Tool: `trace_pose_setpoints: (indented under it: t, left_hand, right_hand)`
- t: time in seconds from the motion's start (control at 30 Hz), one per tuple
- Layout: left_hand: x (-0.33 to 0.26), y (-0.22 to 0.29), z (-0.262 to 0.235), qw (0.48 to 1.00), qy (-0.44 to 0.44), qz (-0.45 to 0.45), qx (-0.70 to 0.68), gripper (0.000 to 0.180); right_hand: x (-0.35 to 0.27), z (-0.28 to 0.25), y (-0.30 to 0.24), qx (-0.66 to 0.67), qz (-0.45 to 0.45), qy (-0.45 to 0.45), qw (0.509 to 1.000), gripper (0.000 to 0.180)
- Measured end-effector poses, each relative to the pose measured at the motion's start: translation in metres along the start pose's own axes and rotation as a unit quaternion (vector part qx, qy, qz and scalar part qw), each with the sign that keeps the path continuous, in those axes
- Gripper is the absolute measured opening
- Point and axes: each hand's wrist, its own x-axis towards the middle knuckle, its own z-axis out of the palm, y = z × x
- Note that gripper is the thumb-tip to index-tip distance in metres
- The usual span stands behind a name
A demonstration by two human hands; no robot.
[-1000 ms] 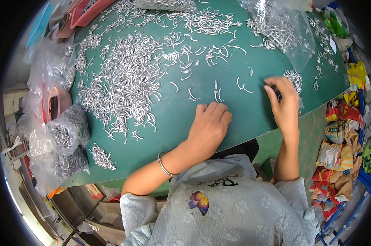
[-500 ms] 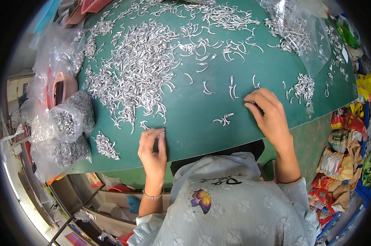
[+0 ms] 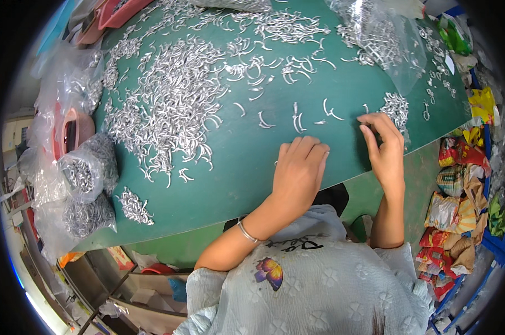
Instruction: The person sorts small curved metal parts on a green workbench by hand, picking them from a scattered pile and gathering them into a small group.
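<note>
My left hand (image 3: 300, 168) is over the green table (image 3: 235, 184), palm down with fingers curled together. It covers the spot where a few curved silver metal pieces lay, and whatever its fingertips hold is hidden. My right hand (image 3: 385, 146) is beside the small pile of silver pieces (image 3: 396, 109) on the right. Its thumb and index finger are slightly apart, and I see no piece between them. A single small piece (image 3: 365, 108) lies just beyond those fingertips. Between the hands and the far side lie loose curved pieces (image 3: 300, 121).
A large heap of curved pieces (image 3: 174, 95) spreads over the table's left half. Filled clear plastic bags (image 3: 90, 173) stand at the left edge, near a pink container (image 3: 76, 131). Another clear bag (image 3: 386, 44) of metal parts lies far right. Coloured packets (image 3: 453, 212) fill a rack beyond.
My left hand has moved right from beside the large heap to the middle pieces. My right hand has shifted right toward the small pile. The whole view has shifted slightly.
</note>
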Motion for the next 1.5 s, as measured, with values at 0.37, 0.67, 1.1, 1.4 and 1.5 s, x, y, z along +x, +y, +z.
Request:
trace_pose_setpoints:
  t: [0.37, 0.67, 1.1, 1.4, 1.5]
  left_hand:
    - [0.036, 0.013, 0.049, 0.998, -0.056, 0.024, 0.014, 0.021]
    - [0.038, -0.048, -0.019, 0.980, -0.058, 0.104, 0.158, 0.025]
    - [0.029, -0.050, -0.043, 0.980, -0.060, 0.030, 0.190, 0.030]
    - [0.028, -0.046, -0.046, 0.987, -0.072, 0.054, 0.134, 0.030]
    - [0.022, -0.048, -0.059, 0.991, -0.038, 0.010, 0.132, 0.027]
  right_hand:
    - [-0.017, -0.025, 0.036, -0.072, 0.030, 0.075, 0.994, 0.016]
    - [-0.008, 0.015, 0.026, -0.112, -0.145, 0.025, 0.983, 0.020]
    - [0.023, 0.048, 0.007, -0.076, -0.143, -0.006, 0.987, 0.024]
    - [0.048, 0.069, -0.015, -0.088, -0.241, -0.050, 0.965, 0.014]
    - [0.039, 0.055, -0.013, -0.125, -0.197, -0.051, 0.971, 0.013]
